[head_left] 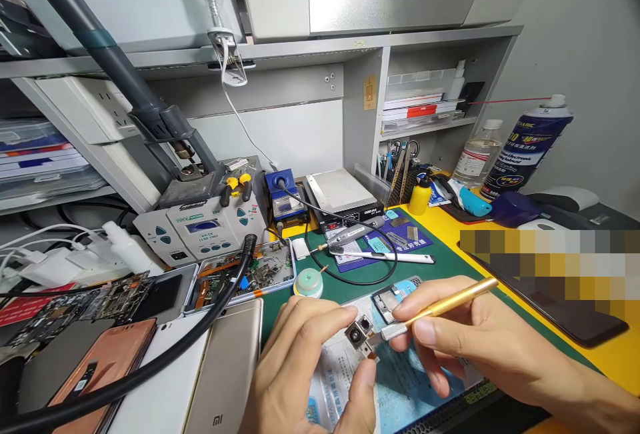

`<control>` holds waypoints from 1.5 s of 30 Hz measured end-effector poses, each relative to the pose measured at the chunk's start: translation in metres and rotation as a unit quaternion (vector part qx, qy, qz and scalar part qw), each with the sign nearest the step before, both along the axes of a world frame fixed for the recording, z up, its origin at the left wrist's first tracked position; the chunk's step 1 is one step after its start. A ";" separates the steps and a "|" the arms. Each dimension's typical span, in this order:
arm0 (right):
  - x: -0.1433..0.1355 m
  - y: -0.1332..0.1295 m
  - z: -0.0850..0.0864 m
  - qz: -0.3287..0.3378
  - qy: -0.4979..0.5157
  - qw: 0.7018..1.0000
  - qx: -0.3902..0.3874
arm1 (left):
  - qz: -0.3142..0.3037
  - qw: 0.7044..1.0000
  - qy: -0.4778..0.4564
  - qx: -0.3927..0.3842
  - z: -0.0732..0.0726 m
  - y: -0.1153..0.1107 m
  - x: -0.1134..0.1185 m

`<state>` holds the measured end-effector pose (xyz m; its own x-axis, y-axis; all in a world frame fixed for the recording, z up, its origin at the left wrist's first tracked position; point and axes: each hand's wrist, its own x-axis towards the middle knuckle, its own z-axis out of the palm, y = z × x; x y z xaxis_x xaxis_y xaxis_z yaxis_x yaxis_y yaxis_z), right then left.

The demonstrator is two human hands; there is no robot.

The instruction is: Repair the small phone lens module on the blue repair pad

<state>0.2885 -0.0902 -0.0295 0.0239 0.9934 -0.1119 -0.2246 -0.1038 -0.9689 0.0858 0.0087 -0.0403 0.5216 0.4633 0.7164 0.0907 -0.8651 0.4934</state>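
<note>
Between the thumb and fingertips of my left hand [313, 361] is a small dual camera module [357, 335], its two dark lenses facing up. My right hand [465, 341] grips a gold-handled knife [450, 301] like a pen, and its silver tip touches the module's right side. Just behind that tip, a small metal-framed part [385, 304] lies on the blue and white work pad [400, 381]. The pad rests on a green mat [280, 301].
A black hose [180, 354] arches across the left over phones [227, 367]. Behind are a parts tray [265, 271], a round tin [309, 283], a soldering pen [350, 234] with looping cable and a white-handled brush [400, 257]. A dark phone [550, 301] lies right.
</note>
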 end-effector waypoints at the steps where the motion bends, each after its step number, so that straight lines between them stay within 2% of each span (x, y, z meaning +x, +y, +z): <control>1: 0.000 0.000 0.000 0.001 0.000 1.000 0.001 | -0.001 1.000 0.003 0.001 0.000 0.000 0.000; 10: 0.000 0.000 -0.001 -0.006 -0.003 1.000 -0.002 | -0.011 1.000 0.023 -0.006 0.001 0.001 -0.002; 28: 0.001 0.000 0.001 -0.007 -0.003 1.000 -0.004 | 0.005 1.000 0.009 0.002 0.001 0.000 0.000; 34: 0.000 0.000 0.001 -0.004 -0.005 1.000 -0.006 | -0.009 1.000 0.010 -0.019 -0.001 -0.001 -0.002; 41: 0.001 0.001 -0.001 -0.012 -0.006 1.000 -0.003 | 0.035 0.998 -0.010 -0.044 -0.001 -0.003 -0.007; 45: 0.003 0.000 -0.006 -0.016 0.018 1.000 0.019 | 0.016 0.997 -0.017 -0.071 0.002 0.001 -0.008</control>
<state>0.2914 -0.0899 -0.0356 0.0527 0.9957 -0.0759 -0.2624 -0.0595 -0.9631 0.0773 0.0098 -0.0384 0.4807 0.5775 0.6598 0.0981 -0.7832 0.6140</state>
